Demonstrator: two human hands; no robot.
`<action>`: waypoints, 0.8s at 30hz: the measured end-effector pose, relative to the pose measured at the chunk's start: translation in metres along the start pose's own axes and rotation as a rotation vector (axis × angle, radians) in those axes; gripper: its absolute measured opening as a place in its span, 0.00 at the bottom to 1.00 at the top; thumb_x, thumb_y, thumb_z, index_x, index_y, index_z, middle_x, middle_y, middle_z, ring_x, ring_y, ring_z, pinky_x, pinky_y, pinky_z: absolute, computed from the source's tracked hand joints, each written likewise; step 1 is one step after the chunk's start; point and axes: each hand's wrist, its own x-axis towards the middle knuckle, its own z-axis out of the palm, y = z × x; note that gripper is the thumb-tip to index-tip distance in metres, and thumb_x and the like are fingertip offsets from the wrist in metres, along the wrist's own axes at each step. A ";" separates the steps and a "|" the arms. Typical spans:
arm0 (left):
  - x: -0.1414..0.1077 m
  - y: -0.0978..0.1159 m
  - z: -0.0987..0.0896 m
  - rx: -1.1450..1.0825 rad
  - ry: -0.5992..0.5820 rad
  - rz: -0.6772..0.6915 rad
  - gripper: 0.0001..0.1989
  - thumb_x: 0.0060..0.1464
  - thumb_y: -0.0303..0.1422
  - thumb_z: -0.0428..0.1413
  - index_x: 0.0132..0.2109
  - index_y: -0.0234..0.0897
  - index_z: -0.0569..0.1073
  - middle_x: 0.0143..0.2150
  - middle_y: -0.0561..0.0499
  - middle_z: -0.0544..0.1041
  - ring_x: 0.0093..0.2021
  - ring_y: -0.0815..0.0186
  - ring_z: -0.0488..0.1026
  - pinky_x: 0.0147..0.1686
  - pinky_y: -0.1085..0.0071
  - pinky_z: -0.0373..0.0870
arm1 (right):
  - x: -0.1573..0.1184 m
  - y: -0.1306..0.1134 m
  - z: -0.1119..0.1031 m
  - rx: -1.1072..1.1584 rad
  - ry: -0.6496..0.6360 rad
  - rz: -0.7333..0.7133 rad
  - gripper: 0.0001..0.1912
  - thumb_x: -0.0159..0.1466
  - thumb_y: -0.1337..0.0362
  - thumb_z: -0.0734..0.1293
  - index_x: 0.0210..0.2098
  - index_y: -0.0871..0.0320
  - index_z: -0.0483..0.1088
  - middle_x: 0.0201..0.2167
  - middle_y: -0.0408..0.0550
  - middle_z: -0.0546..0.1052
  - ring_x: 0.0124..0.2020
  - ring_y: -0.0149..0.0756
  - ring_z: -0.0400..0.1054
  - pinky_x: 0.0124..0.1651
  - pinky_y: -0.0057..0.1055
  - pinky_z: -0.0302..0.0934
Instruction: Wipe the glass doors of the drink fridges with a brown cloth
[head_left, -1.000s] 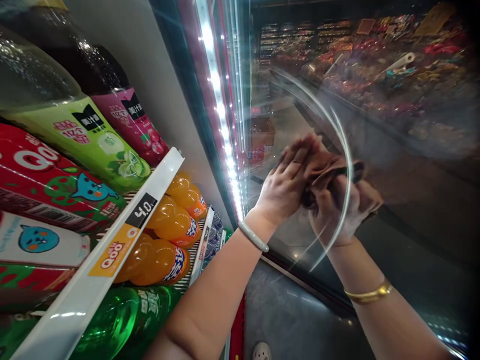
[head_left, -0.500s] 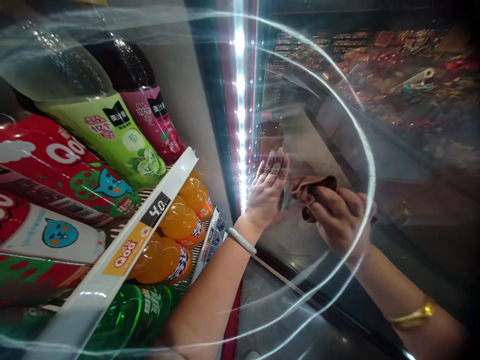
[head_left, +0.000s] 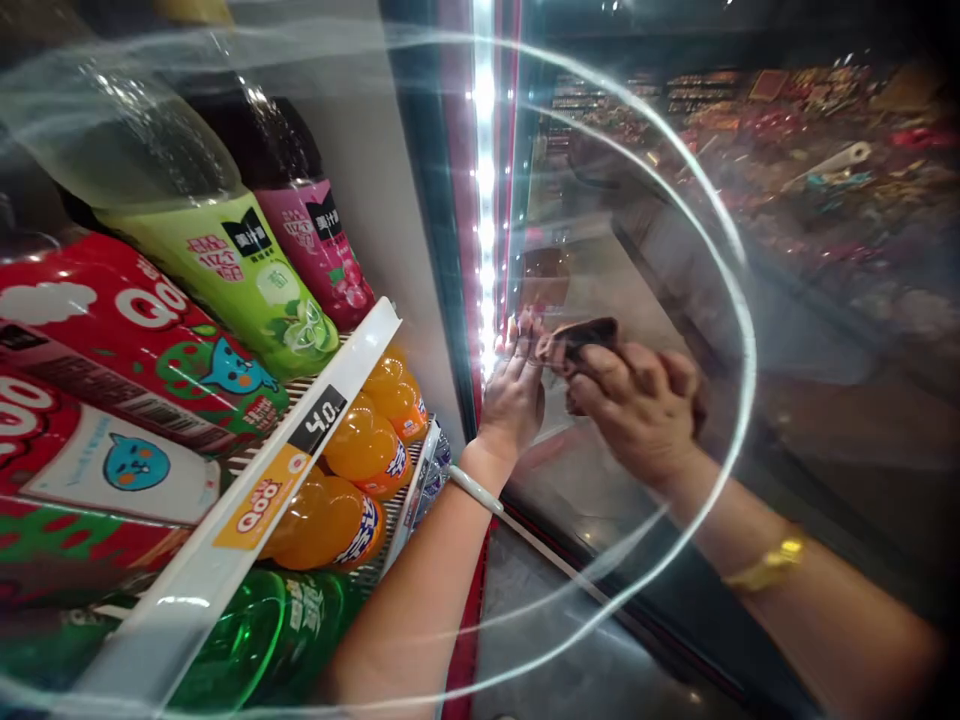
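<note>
My right hand (head_left: 637, 410) grips a crumpled brown cloth (head_left: 591, 338) at the glass door (head_left: 637, 290). A gold bracelet (head_left: 769, 565) circles that wrist. Just left of the cloth is my left hand (head_left: 516, 395), fingers stretched out near the door's lit inner edge. It holds nothing that I can see, and its fingertips blur in the glare. On this wrist sits a pale green bangle (head_left: 475, 489).
Left of my arms, a cooler shelf with a white price rail (head_left: 292, 450) carries a green-labelled bottle (head_left: 225, 270), a pink-labelled bottle (head_left: 319, 240) and red Qoo bottles (head_left: 135, 340). Orange soda bottles (head_left: 367, 450) stand lower. A bright light strip (head_left: 486, 200) runs down the door side.
My right hand and the cloth have moved left, closer to my left hand. My left hand has shifted slightly left and down, towards the lit edge.
</note>
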 end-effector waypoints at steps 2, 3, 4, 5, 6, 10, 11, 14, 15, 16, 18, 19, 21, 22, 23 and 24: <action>-0.007 -0.001 0.006 0.012 0.015 -0.023 0.36 0.66 0.24 0.50 0.77 0.39 0.52 0.74 0.42 0.67 0.74 0.57 0.64 0.73 0.55 0.64 | 0.000 -0.014 0.014 0.060 0.029 -0.055 0.10 0.71 0.62 0.65 0.51 0.47 0.73 0.58 0.45 0.77 0.61 0.41 0.63 0.65 0.45 0.50; -0.012 -0.001 0.008 0.021 0.030 -0.024 0.36 0.66 0.24 0.49 0.77 0.40 0.52 0.72 0.42 0.69 0.73 0.58 0.66 0.72 0.54 0.66 | -0.003 -0.019 0.019 0.110 0.038 -0.097 0.10 0.71 0.64 0.64 0.50 0.49 0.74 0.57 0.46 0.78 0.61 0.42 0.62 0.65 0.46 0.51; -0.017 0.000 0.009 0.030 0.042 -0.026 0.36 0.66 0.23 0.49 0.77 0.40 0.52 0.72 0.42 0.70 0.72 0.57 0.67 0.71 0.53 0.68 | -0.007 -0.023 0.021 0.123 0.045 -0.134 0.11 0.71 0.66 0.63 0.48 0.49 0.74 0.56 0.46 0.78 0.60 0.42 0.63 0.64 0.45 0.52; -0.023 0.001 0.009 0.038 0.047 -0.028 0.37 0.66 0.23 0.48 0.78 0.40 0.50 0.73 0.41 0.68 0.73 0.56 0.67 0.70 0.51 0.69 | -0.012 -0.023 0.021 0.131 0.047 -0.170 0.11 0.71 0.66 0.62 0.47 0.49 0.75 0.54 0.44 0.79 0.58 0.40 0.64 0.63 0.43 0.53; -0.029 0.003 0.009 0.046 0.045 -0.027 0.38 0.65 0.21 0.47 0.78 0.39 0.47 0.74 0.39 0.65 0.73 0.56 0.66 0.69 0.51 0.70 | -0.018 -0.022 0.018 0.138 0.048 -0.201 0.12 0.71 0.67 0.61 0.45 0.48 0.75 0.53 0.43 0.79 0.57 0.38 0.65 0.62 0.41 0.54; -0.048 0.014 0.015 0.054 -0.024 0.038 0.43 0.63 0.21 0.50 0.79 0.38 0.42 0.77 0.39 0.59 0.76 0.55 0.60 0.71 0.53 0.68 | -0.038 -0.007 -0.008 0.147 0.010 -0.168 0.10 0.71 0.65 0.62 0.44 0.49 0.76 0.53 0.42 0.80 0.56 0.38 0.65 0.62 0.40 0.54; -0.051 0.016 0.019 0.055 -0.042 0.052 0.43 0.63 0.22 0.51 0.79 0.39 0.43 0.78 0.39 0.58 0.76 0.55 0.59 0.72 0.53 0.67 | -0.040 -0.006 -0.012 0.134 -0.011 -0.120 0.08 0.70 0.64 0.65 0.45 0.49 0.76 0.54 0.43 0.79 0.57 0.40 0.65 0.63 0.42 0.53; -0.057 0.018 0.033 0.065 -0.077 0.073 0.41 0.63 0.25 0.52 0.79 0.37 0.45 0.77 0.36 0.59 0.75 0.53 0.62 0.71 0.51 0.67 | -0.046 -0.011 -0.010 0.090 -0.056 -0.052 0.09 0.68 0.65 0.68 0.47 0.49 0.76 0.56 0.44 0.79 0.58 0.42 0.65 0.61 0.44 0.54; -0.059 0.017 0.036 0.069 -0.083 0.077 0.41 0.63 0.25 0.53 0.78 0.36 0.46 0.76 0.35 0.60 0.74 0.52 0.64 0.71 0.51 0.68 | -0.049 -0.014 -0.008 0.091 -0.053 -0.074 0.10 0.68 0.65 0.68 0.47 0.49 0.77 0.55 0.43 0.79 0.57 0.41 0.65 0.61 0.43 0.55; -0.060 0.016 0.038 0.072 -0.086 0.081 0.42 0.62 0.26 0.54 0.78 0.36 0.47 0.76 0.34 0.61 0.73 0.51 0.66 0.70 0.50 0.69 | -0.053 -0.016 -0.006 0.102 -0.049 -0.109 0.11 0.68 0.66 0.68 0.48 0.48 0.77 0.55 0.43 0.79 0.57 0.40 0.65 0.60 0.42 0.56; -0.062 0.014 0.037 0.077 -0.086 0.086 0.43 0.61 0.25 0.55 0.79 0.38 0.46 0.76 0.34 0.60 0.72 0.50 0.67 0.69 0.49 0.69 | -0.065 -0.015 -0.007 0.124 -0.051 -0.174 0.11 0.68 0.67 0.67 0.47 0.48 0.77 0.54 0.42 0.80 0.56 0.37 0.66 0.60 0.41 0.57; -0.063 0.013 0.036 0.077 -0.083 0.089 0.45 0.61 0.24 0.55 0.79 0.39 0.45 0.77 0.35 0.58 0.73 0.50 0.66 0.70 0.50 0.69 | -0.072 -0.013 -0.011 0.139 -0.051 -0.196 0.10 0.68 0.66 0.67 0.46 0.48 0.77 0.53 0.42 0.80 0.56 0.37 0.67 0.60 0.40 0.58; -0.065 0.015 0.035 0.073 -0.073 0.102 0.47 0.60 0.23 0.55 0.79 0.39 0.40 0.78 0.35 0.55 0.75 0.51 0.62 0.71 0.50 0.67 | -0.083 -0.006 -0.024 0.169 -0.061 -0.205 0.09 0.67 0.66 0.67 0.45 0.49 0.77 0.52 0.41 0.80 0.56 0.37 0.67 0.60 0.40 0.57; -0.066 0.017 0.037 0.069 -0.069 0.114 0.48 0.60 0.23 0.55 0.79 0.39 0.38 0.78 0.35 0.55 0.76 0.51 0.60 0.72 0.50 0.66 | -0.087 -0.003 -0.030 0.173 -0.078 -0.179 0.09 0.67 0.67 0.68 0.44 0.49 0.77 0.52 0.42 0.80 0.56 0.38 0.67 0.61 0.41 0.56; -0.067 0.019 0.040 0.065 -0.065 0.129 0.49 0.61 0.23 0.55 0.79 0.39 0.36 0.78 0.35 0.56 0.76 0.51 0.59 0.72 0.49 0.65 | -0.088 -0.001 -0.036 0.166 -0.097 -0.132 0.09 0.66 0.67 0.68 0.45 0.49 0.77 0.53 0.42 0.80 0.56 0.39 0.66 0.61 0.42 0.55; -0.069 0.022 0.045 0.061 -0.064 0.142 0.49 0.61 0.24 0.55 0.79 0.38 0.34 0.77 0.34 0.57 0.77 0.50 0.57 0.73 0.47 0.64 | -0.088 -0.001 -0.039 0.151 -0.115 -0.078 0.09 0.66 0.67 0.69 0.45 0.49 0.77 0.54 0.43 0.80 0.56 0.40 0.66 0.61 0.42 0.54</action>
